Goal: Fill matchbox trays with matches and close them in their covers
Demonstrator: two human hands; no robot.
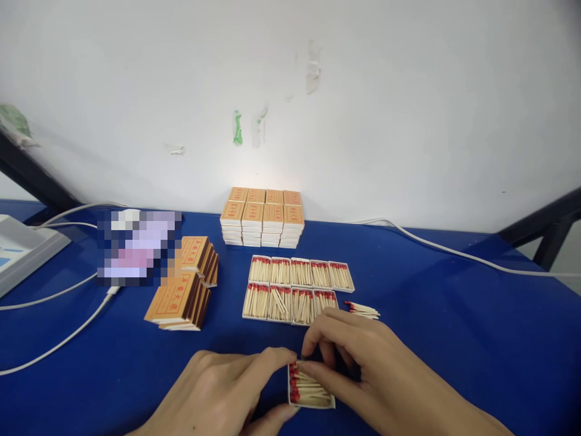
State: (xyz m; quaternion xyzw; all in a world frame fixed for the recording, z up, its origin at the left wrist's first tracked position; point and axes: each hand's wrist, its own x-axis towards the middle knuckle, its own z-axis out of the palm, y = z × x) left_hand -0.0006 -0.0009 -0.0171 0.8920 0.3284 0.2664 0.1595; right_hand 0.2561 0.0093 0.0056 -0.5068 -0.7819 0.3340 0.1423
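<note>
One matchbox tray [318, 406] of red-tipped matches [309, 385]: between both hands, nearer than nine filled trays [255, 317]. Left hand [209, 387]: gripped its left end, thumb opposite forefinger. Right hand [374, 351]: curled at its far rim; any grip could not be told.

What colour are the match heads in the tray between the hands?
The match heads are red, best seen in the head view.

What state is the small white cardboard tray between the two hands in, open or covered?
Open: the small white cardboard tray shows red-tipped wooden matches inside, with no sleeve over it.
</note>
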